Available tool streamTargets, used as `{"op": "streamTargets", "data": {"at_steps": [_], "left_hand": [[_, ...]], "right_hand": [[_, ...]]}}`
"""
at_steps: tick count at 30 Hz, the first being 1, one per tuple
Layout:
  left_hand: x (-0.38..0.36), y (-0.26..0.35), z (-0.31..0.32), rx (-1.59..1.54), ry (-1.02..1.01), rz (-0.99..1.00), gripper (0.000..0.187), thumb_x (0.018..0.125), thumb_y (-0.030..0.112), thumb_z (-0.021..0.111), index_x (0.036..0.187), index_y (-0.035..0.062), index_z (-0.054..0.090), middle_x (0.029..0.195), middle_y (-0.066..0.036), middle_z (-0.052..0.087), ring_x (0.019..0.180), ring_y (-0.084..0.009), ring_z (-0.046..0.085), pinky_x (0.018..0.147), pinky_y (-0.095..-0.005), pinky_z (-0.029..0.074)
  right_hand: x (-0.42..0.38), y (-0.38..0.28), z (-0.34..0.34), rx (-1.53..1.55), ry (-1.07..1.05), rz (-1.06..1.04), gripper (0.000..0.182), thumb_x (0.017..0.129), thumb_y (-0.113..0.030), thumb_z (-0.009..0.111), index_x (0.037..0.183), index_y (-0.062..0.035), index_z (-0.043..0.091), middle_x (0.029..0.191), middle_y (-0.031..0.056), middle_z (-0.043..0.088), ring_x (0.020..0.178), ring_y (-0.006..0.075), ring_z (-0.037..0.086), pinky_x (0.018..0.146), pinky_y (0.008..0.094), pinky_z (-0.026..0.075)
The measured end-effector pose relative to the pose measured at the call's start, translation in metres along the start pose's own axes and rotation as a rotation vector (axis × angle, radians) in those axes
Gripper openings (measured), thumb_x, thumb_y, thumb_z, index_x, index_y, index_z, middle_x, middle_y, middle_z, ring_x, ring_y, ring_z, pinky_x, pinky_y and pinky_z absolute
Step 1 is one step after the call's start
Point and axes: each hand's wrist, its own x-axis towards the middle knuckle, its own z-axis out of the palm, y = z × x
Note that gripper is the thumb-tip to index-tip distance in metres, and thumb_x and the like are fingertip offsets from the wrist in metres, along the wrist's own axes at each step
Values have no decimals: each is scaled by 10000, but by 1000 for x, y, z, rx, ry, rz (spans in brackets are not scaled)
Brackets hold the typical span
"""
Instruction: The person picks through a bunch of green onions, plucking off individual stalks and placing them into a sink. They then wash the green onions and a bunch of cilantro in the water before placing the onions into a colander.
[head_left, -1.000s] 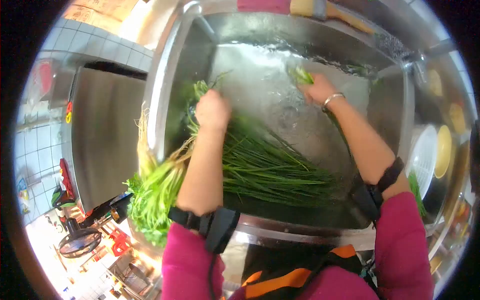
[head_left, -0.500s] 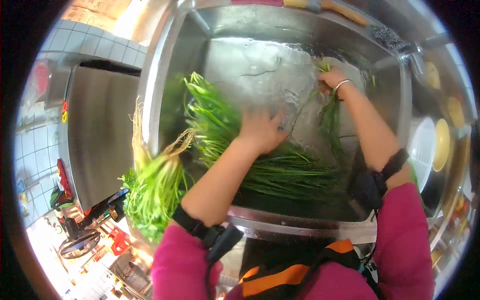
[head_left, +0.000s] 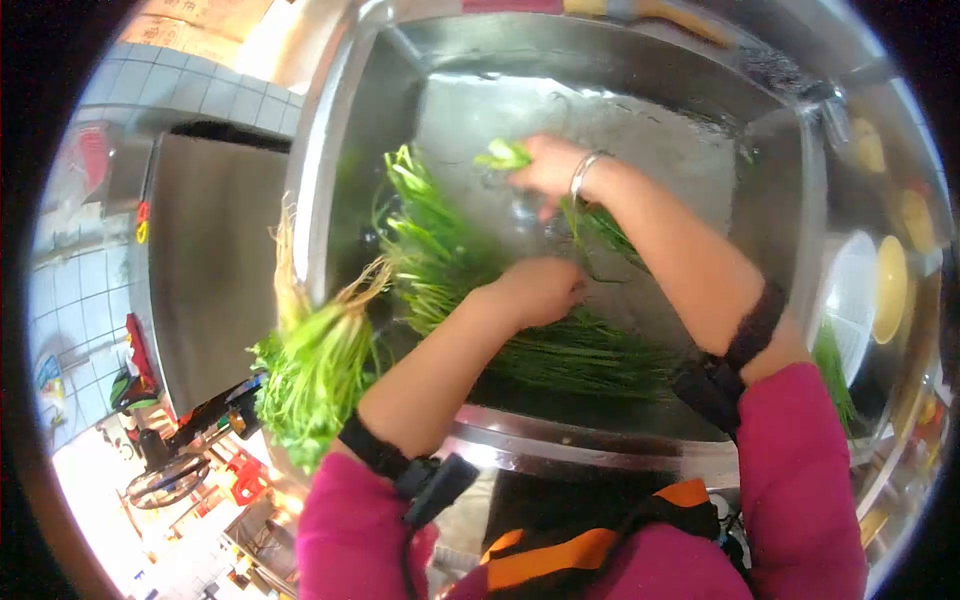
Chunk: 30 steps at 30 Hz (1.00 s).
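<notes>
A steel sink (head_left: 775, 215) holds water and a thick pile of long green chives (head_left: 440, 260). My left hand (head_left: 540, 288) is closed down on the chive pile near the sink's middle. My right hand (head_left: 545, 165), with a bangle on its wrist, grips a small bunch of green stalks (head_left: 503, 155) above the water, with more stalks trailing under the wrist. Another leafy bunch with pale roots (head_left: 315, 365) hangs over the sink's left rim.
A steel cabinet top (head_left: 205, 270) lies left of the sink. A white colander (head_left: 848, 300) and a yellow bowl (head_left: 888, 290) stand to the right. Tiled floor, a fan and red stools show far below at lower left.
My right hand has swung left from the far right corner to the middle of the sink with its small bunch. My left hand closed down on the chive pile.
</notes>
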Motion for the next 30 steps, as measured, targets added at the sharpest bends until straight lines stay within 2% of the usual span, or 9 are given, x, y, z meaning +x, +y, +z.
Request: {"op": "streamTargets", "data": {"at_steps": [4, 5, 7, 9, 17, 19, 22, 27, 30], "left_hand": [[-22, -4, -59, -436, 356, -22, 151, 667, -40, 446, 704, 19, 580, 714, -105, 586, 685, -196, 555, 653, -274, 429], [-25, -18, -65, -508, 604, -189, 200, 646, -92, 420, 660, 23, 584, 700, -62, 590, 686, -116, 537, 674, -232, 415], [-28, -58, -69, -842, 1308, -178, 232, 653, -125, 384, 718, -9, 575, 749, -64, 580, 725, -125, 527, 695, -221, 402], [-22, -94, -59, -773, 1564, -442, 303, 616, -116, 397, 882, -46, 524, 895, -117, 551, 801, -158, 515, 743, -257, 391], [0, -98, -48, -1250, 1019, -1040, 430, 703, 129, 567, 1084, -5, 418, 938, -88, 541, 824, -206, 526, 743, -289, 407], [11, -116, -23, -1418, 675, -624, 494, 701, 213, 601, 1109, 25, 397, 992, -86, 516, 876, -207, 506, 764, -338, 397], [13, -89, -18, -1320, 409, -556, 583, 703, 338, 569, 1120, -21, 375, 1106, -167, 432, 1008, -237, 405, 847, -352, 296], [-4, -70, -31, -1665, 332, -611, 386, 764, 266, 483, 1043, 2, 446, 949, -126, 517, 860, -216, 466, 748, -344, 350], [4, -81, -16, -1606, 354, -233, 337, 729, 210, 526, 976, -16, 480, 842, -93, 545, 704, -188, 491, 617, -311, 388]], "right_hand": [[54, 106, -59, -48, 272, -27, 298, 737, -132, 479, 995, 10, 431, 953, 152, 476, 714, 283, 566, 500, 329, 503], [10, 61, -73, -55, 380, 364, 318, 736, -134, 488, 1009, 15, 424, 965, 125, 465, 804, 248, 539, 495, 311, 502], [-22, 72, -92, 5, 495, 224, 318, 726, -163, 513, 1003, -22, 449, 827, 63, 528, 799, 179, 526, 486, 286, 475], [-65, 29, -83, 251, 484, 195, 319, 724, -172, 519, 1008, -41, 455, 787, 44, 547, 794, 158, 524, 472, 274, 460], [-1, 46, -15, 86, 74, 160, 241, 675, -181, 593, 862, -54, 512, 718, 37, 552, 460, 87, 474, 359, 191, 313], [4, 48, 4, 147, 138, 170, 218, 672, -173, 595, 838, -56, 516, 676, 23, 538, 435, 81, 451, 340, 195, 295], [0, 52, 20, 535, 23, -62, 214, 648, -157, 605, 811, -56, 512, 591, 9, 500, 385, 71, 393, 320, 197, 276], [2, 70, 1, 377, 206, 119, 237, 546, -142, 682, 710, -46, 540, 520, 13, 495, 409, 75, 419, 337, 194, 304], [-4, 50, -3, 387, 256, 56, 298, 537, -229, 694, 695, -38, 528, 517, 16, 490, 409, 72, 407, 340, 211, 304]]}}
